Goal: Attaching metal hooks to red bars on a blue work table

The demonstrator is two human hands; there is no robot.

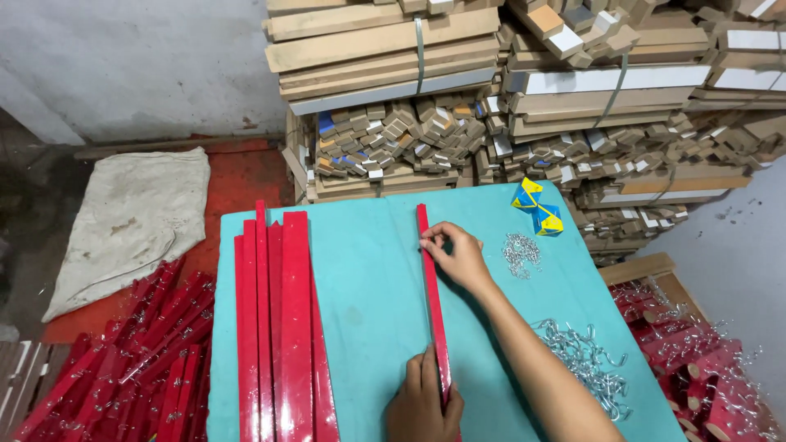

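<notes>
A long thin red strip [431, 295] lies lengthwise on the teal table [368, 303]. My left hand [424, 405] presses on its near end. My right hand [454, 254] pinches at the strip near its far end, fingers closed on something too small to make out. A stack of similar red strips [282, 327] lies on the table's left side.
Small metal screw eyes [521, 252] and a pile of metal hooks [589, 360] lie on the table's right. A blue and yellow box [538, 209] sits at the far edge. Red strips fill the floor at left [123, 368] and a crate at right [704, 360]. Bundled wood [524, 98] is stacked behind.
</notes>
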